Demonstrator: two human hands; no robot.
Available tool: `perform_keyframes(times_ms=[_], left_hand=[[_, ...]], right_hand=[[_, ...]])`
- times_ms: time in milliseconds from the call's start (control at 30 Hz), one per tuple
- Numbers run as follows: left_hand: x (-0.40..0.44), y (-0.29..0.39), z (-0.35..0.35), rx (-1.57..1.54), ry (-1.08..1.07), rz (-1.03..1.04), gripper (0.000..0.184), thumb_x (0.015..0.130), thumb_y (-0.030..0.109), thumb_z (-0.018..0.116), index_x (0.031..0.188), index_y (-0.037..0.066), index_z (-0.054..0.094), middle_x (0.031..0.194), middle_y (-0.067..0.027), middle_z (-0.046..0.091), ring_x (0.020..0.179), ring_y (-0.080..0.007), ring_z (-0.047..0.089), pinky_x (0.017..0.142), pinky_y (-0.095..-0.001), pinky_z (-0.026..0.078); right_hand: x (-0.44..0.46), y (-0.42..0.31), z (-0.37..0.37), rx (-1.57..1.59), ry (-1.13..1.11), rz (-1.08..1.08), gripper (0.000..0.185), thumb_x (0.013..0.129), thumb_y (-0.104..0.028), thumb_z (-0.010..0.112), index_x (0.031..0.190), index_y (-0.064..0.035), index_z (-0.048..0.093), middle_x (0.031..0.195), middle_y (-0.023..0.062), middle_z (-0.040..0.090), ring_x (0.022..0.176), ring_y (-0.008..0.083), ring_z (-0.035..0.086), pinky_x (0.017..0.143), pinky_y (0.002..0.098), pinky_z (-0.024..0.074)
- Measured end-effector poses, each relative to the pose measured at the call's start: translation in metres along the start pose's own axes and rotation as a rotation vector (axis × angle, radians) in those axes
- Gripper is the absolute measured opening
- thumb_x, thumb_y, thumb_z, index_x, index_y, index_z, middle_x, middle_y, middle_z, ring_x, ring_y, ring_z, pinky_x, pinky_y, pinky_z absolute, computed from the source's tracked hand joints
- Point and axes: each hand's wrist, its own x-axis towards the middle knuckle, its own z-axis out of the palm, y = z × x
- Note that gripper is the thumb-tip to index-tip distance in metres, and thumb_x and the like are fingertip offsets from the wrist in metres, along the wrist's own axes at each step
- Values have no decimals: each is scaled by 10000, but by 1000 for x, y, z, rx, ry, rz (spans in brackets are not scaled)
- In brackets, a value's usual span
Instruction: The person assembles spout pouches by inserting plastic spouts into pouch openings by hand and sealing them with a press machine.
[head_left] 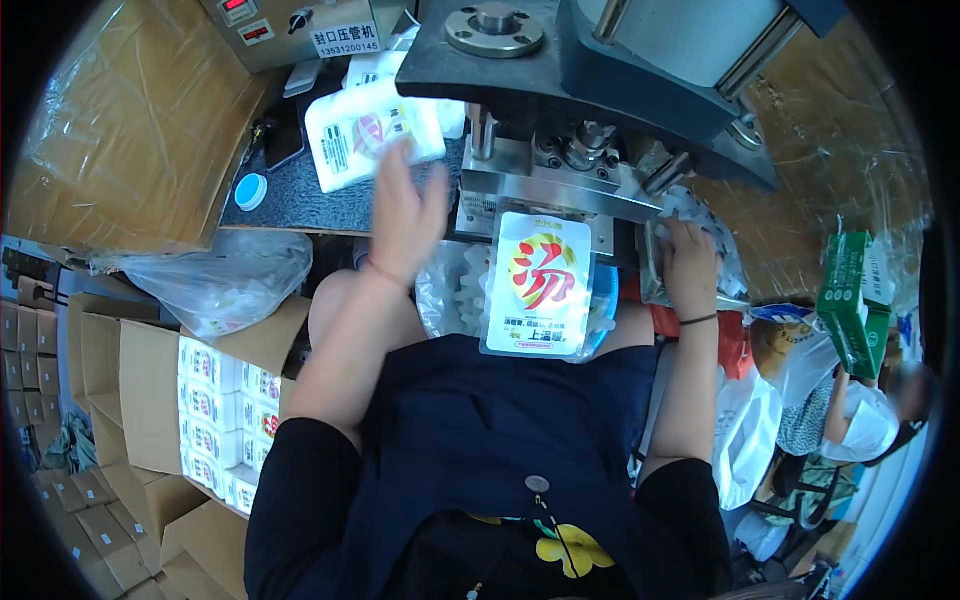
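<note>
My left hand (402, 222) is raised just in front of a stack of white printed pouches (335, 150) on the bench. Its thumb and fingers are spread apart and slightly blurred, with nothing visible between them. A printed pouch (540, 285) with large red characters hangs from the front of the press machine (560, 185), its top edge at the jaw; neither hand touches it. My right hand (690, 265) reaches down into a clear bin (652, 275) of translucent plastic pieces (705, 215). Its fingertips are hidden there, so any grip is unclear.
A blue cap (251, 192) and a dark phone (284, 148) lie on the bench. An open carton (150, 400) of packed pouches stands at left, below a plastic bag (215, 280). A green box (850, 300) is at right. Another person (850, 415) sits farther off.
</note>
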Motion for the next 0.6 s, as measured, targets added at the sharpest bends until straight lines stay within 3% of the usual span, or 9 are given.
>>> perform_keyframes(times_ms=[67, 100, 200, 267, 333, 400, 433, 467, 600], left_hand=[[29, -35, -12, 619, -55, 163, 576, 979, 266, 613, 1492, 71, 436, 1557, -270, 378, 1423, -427, 407, 1146, -559, 339], [25, -70, -8, 694, -223, 138, 640, 967, 347, 627, 1511, 81, 422, 1576, -256, 360, 1444, -448, 368, 1141, -609, 322], [-9, -33, -32, 616, -441, 235, 630, 955, 337, 645, 1501, 97, 443, 1583, -237, 359, 1448, -441, 365, 1136, -630, 319], [-38, -12, -44, 613, -416, 355, 562, 900, 196, 700, 1423, 84, 529, 1448, -221, 528, 1346, -386, 507, 1051, -533, 434], [-55, -26, -51, 279, -322, 260, 432, 891, 93, 667, 1314, 29, 605, 1207, -198, 673, 1138, -390, 633, 942, -455, 503], [-65, -16, -58, -18, -229, 28, 276, 936, 28, 598, 1203, -23, 648, 1019, -148, 719, 944, -299, 692, 834, -363, 531], [-64, 3, -58, -508, -337, -343, 217, 965, 6, 569, 1146, -44, 677, 959, -96, 722, 868, -163, 684, 789, -301, 531], [-72, 15, -43, -708, -331, -504, 182, 963, 27, 613, 1099, -38, 716, 929, -53, 724, 838, -63, 645, 750, -254, 524], [-80, 56, -35, -535, -609, -306, 187, 943, 140, 734, 1027, -27, 753, 882, -51, 737, 770, -59, 642, 691, -231, 513]], right_hand=[[-1, 2, -4, -19, 115, -102, 324, 877, -77, 657, 1200, -89, 631, 1102, 128, 646, 1078, 370, 591, 866, 499, 457], [0, 2, -6, -27, 176, -153, 321, 875, -69, 653, 1195, -79, 632, 1104, 124, 647, 1088, 365, 583, 877, 497, 446], [-6, 5, -15, 183, 313, -95, 265, 885, -54, 640, 1149, -40, 631, 1109, 127, 646, 1052, 363, 593, 871, 467, 459], [-21, 1, -28, 357, 311, -34, 225, 891, -61, 659, 1110, -21, 633, 1085, 138, 662, 1007, 354, 619, 860, 438, 479], [-26, -8, -36, 574, 261, 25, 182, 894, -67, 680, 1063, -8, 644, 1042, 142, 679, 954, 335, 645, 839, 407, 498], [-35, -30, -44, 836, 146, 88, 139, 894, -72, 703, 1007, 0, 664, 981, 138, 697, 895, 306, 672, 807, 374, 517], [-30, -50, -57, 870, 35, 7, 116, 887, -68, 716, 973, -1, 677, 951, 126, 711, 872, 272, 681, 789, 354, 522], [-23, -69, -67, 900, -73, -75, 96, 879, -64, 729, 940, -1, 689, 922, 113, 724, 850, 238, 689, 771, 334, 527], [-13, -100, -64, 1305, -121, -72, 100, 908, -83, 728, 952, 7, 718, 951, 121, 745, 882, 195, 687, 790, 313, 519]])
